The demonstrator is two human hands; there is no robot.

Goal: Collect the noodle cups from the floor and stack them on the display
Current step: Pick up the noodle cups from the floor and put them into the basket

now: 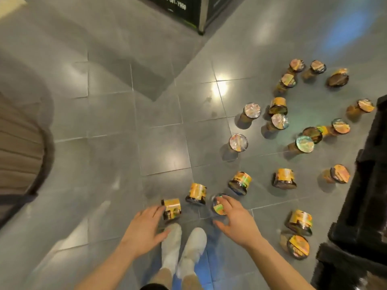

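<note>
Two hands are down at floor level just ahead of the person's white shoes [182,245]; the left hand [144,227] is spread and loose, its fingertips touching the side of a cup lying on its side [172,208], nothing grasped yet; the right hand [234,218] has its fingers draped over the lid of a second cup [218,204], thumb wide, the hold not yet closed as far as I can tell. My judgement: each hand should wrap the cup's wall rather than press the foil top, and the tipped one may roll away if nudged, so cup it from behind. A third cup [196,194] sits between the two, near enough to be knocked. Further out, many more noodle cups [278,122] are scattered over the grey tiled floor [109,143], upright and toppled alike; most crowd the right side beside a black rack [364,195], perhaps the display; left of the feet the tiles offer stepping room up to a curved counter edge [41,147].
</note>
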